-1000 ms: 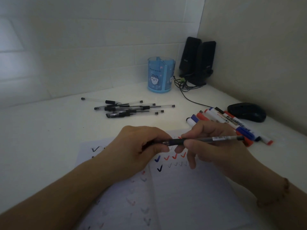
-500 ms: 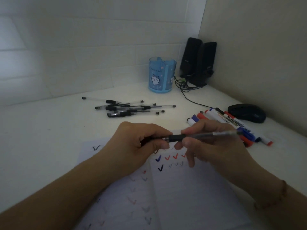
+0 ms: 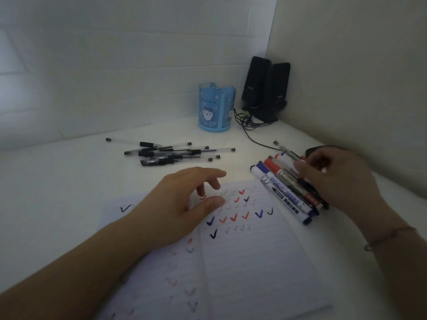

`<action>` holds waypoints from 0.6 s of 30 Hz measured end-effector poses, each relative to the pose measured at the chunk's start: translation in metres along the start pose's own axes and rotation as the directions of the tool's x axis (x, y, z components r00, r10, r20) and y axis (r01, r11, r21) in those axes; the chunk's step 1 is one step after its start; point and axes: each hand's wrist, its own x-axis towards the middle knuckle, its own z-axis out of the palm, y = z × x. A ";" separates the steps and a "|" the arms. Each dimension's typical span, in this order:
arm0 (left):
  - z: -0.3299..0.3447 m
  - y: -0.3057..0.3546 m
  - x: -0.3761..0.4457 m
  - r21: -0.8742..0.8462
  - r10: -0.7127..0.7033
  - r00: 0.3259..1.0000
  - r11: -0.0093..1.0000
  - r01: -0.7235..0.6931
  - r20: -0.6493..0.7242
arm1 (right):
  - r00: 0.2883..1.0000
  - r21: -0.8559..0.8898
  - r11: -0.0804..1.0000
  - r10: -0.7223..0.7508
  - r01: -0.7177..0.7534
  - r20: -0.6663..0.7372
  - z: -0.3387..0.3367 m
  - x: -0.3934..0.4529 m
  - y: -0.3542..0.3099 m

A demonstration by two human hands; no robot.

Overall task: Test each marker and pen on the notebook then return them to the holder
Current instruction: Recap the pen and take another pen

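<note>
**Pen recapped and set down with the tested markers**

Nearest the camera lies the notebook [image 3: 242, 262], open on the desk [image 3: 57, 192], its pages carrying rows of black, blue and red ticks. The left hand [image 3: 184, 204], which a moment ago held the pen's cap end, now rests over the notebook's upper left part, fingers loosely spread and holding nothing. Just right of the notebook's top corner lies the bundle of markers [image 3: 286, 190]. The right hand [image 3: 335, 176] has carried the clear pen [image 3: 286, 153] away from the page and is over the markers' far end; its fingers curl around the pen, though blur hides the exact grip. So this pen's test looks finished. Beyond the notebook, a heap of black pens [image 3: 171, 153] probably awaits testing. Farthest back stands the blue holder [image 3: 216, 107], apparently with nothing in it yet.
</note>
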 end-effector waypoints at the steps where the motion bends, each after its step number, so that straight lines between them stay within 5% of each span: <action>1: 0.000 0.000 0.001 0.022 -0.001 1.000 1.000 0.001 -0.005 | 0.999 -0.074 0.997 0.009 -0.006 0.046 0.004 0.000 0.001; 10: 0.002 -0.007 0.004 0.105 -0.029 0.992 0.994 0.042 -0.126 | 0.998 -0.090 0.996 -0.006 0.011 0.057 0.006 0.000 -0.001; 15: -0.006 -0.007 0.006 0.283 -0.359 0.895 0.858 0.428 -0.266 | 0.974 -0.042 0.975 -0.222 0.220 -0.045 0.012 -0.010 -0.026; 18: -0.010 -0.012 0.007 0.344 -0.431 0.861 0.792 0.504 -0.269 | 0.908 -0.132 0.900 -0.401 0.415 0.125 0.024 -0.006 -0.056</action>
